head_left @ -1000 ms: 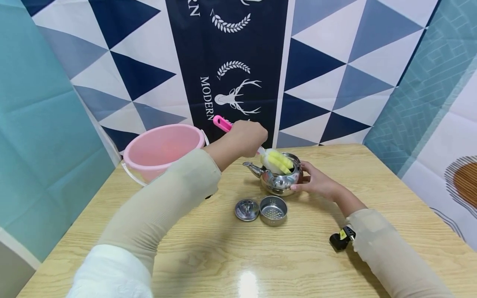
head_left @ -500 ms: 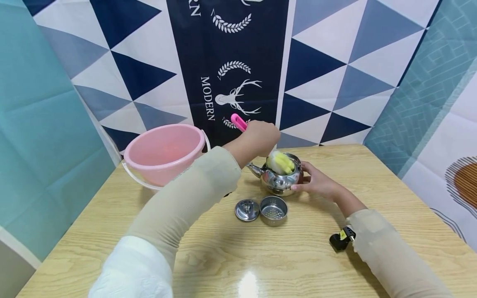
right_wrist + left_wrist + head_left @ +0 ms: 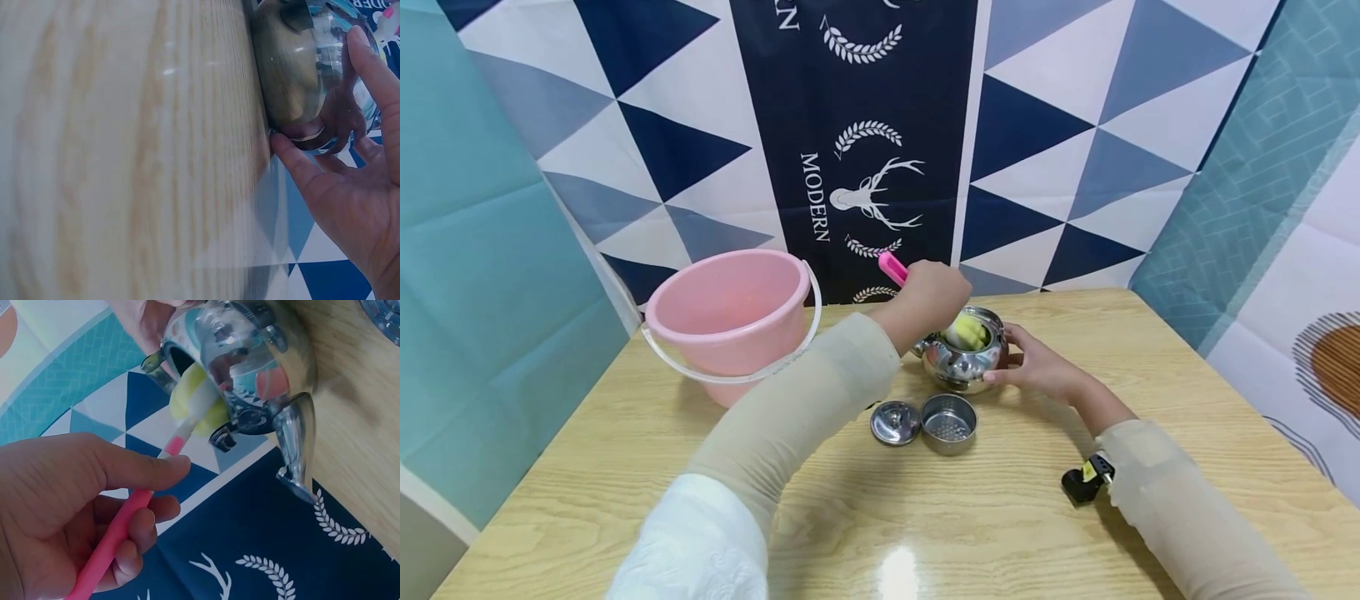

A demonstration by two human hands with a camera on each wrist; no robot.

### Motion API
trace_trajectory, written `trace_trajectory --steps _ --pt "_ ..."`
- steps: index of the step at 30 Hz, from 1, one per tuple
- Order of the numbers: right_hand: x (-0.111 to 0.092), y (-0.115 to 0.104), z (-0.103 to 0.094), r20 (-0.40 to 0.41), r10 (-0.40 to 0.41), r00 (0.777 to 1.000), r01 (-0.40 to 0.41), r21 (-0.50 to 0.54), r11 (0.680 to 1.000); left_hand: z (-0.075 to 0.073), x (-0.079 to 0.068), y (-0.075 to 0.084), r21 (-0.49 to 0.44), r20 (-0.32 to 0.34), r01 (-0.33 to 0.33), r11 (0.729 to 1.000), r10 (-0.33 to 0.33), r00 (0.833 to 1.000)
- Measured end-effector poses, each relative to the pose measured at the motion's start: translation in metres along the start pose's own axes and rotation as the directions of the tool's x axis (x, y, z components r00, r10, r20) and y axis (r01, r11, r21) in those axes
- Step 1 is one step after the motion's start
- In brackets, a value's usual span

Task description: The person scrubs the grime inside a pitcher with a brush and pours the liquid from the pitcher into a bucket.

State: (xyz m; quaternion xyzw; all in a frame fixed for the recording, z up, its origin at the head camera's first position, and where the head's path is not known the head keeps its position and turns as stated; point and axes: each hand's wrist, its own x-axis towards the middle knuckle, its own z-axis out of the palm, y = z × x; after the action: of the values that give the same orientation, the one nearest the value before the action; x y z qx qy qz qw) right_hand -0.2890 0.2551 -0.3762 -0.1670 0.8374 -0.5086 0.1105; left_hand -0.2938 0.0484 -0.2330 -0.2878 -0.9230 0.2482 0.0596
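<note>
My left hand (image 3: 934, 293) grips the pink handle (image 3: 119, 540) of a sponge brush, thumb laid along it. The brush's yellow and white sponge head (image 3: 966, 332) sits in the open mouth of a shiny metal teapot (image 3: 958, 367). In the left wrist view the spout (image 3: 295, 444) shows plainly, while in the head view the left hand mostly covers it. My right hand (image 3: 1037, 362) holds the pot's right side, thumb and fingers spread round the curved body. In front of the teapot lie its round metal lid (image 3: 895, 423) and a perforated strainer cup (image 3: 950, 425), side by side.
A pink bucket (image 3: 790, 329) with a white handle stands at the back left of the wooden table (image 3: 1000, 517). A patterned cloth (image 3: 1037, 150) hangs right behind the table. By the right sleeve there is a small black device (image 3: 1081, 485).
The left hand has moved right and down, pushing the sponge head deeper into the teapot. The right hand and the pot stay in place.
</note>
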Motion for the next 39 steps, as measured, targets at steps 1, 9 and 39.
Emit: trace_trajectory --steps 1,9,39 --pt "0.0 0.0 0.0 -0.001 0.0 1.0 0.0 -0.002 1.0 0.001 0.0 0.001 0.005 0.001 0.002 1.0 -0.002 1.0" --pt "-0.003 -0.001 -0.002 -0.003 0.0 1.0 0.0 -0.01 1.0 0.007 0.003 0.005 -0.024 0.029 0.002 1.0 -0.001 1.0" --pt "0.001 -0.008 0.0 -0.012 -0.031 0.999 0.031 -0.038 0.999 0.015 0.009 -0.002 -0.076 0.0 -0.065 0.995 0.065 0.998"
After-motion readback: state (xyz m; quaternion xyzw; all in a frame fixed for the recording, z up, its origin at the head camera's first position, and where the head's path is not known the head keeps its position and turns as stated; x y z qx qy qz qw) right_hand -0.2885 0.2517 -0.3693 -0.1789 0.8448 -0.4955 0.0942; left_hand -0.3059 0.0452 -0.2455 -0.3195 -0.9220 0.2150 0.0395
